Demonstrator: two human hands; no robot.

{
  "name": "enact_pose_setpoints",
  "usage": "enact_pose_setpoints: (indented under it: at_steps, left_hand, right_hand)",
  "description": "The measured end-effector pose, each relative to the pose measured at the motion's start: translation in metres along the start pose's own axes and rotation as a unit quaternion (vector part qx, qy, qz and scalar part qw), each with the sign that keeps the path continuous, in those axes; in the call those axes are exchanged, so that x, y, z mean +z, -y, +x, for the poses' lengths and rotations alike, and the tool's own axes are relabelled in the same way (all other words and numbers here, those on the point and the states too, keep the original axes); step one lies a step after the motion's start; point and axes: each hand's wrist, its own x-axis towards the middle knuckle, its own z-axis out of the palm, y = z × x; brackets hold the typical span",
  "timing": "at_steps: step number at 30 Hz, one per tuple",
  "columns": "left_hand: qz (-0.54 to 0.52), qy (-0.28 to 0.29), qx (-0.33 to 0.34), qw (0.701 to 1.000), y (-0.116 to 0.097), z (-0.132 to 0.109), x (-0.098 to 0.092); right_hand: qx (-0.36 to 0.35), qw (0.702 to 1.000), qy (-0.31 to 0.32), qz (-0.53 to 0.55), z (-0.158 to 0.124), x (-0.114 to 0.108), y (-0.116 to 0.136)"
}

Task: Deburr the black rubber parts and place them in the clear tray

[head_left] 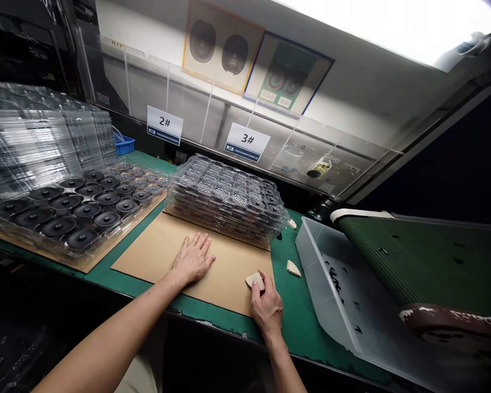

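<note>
My left hand [193,259] lies flat on a sheet of brown cardboard [147,254], fingers spread and holding nothing. Near the sheet's right edge, my right hand [267,302] pinches a small cream-coloured wedge-shaped sponge [255,281] between thumb and fingers. Behind the cardboard stands a stack of clear plastic trays [225,199] with round black parts in their pockets. A second cream wedge [293,268] rests on the green mat to the right, and another cream piece [292,224] lies beside the stack.
At left, a clear tray of round black speaker-like parts [79,210] sits on cardboard, before a tall stack of clear trays [45,142]. A translucent bin [331,305] holding small black bits stands right, by a green conveyor belt [425,262]. A clear partition with number signs [247,142] runs behind.
</note>
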Motion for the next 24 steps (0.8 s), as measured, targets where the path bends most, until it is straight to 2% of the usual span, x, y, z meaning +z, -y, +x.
enact_pose_setpoints:
  at_steps: [8, 13, 24]
  left_hand:
    - [-0.005, 0.008, -0.006, 1.0, 0.0, -0.002, 0.0]
    - [-0.021, -0.008, -0.007, 1.0, -0.001, -0.004, -0.001]
    - [-0.124, -0.061, -0.023, 0.99, -0.001, -0.013, -0.024]
  right_hand:
    - [0.002, 1.0, 0.001, -0.002, -0.001, 0.0, 0.001]
    - [0.001, 1.0, 0.0, -0.005, -0.001, -0.001, 0.001]
    - [0.001, 1.0, -0.003, -0.004, -0.002, 0.0, 0.002]
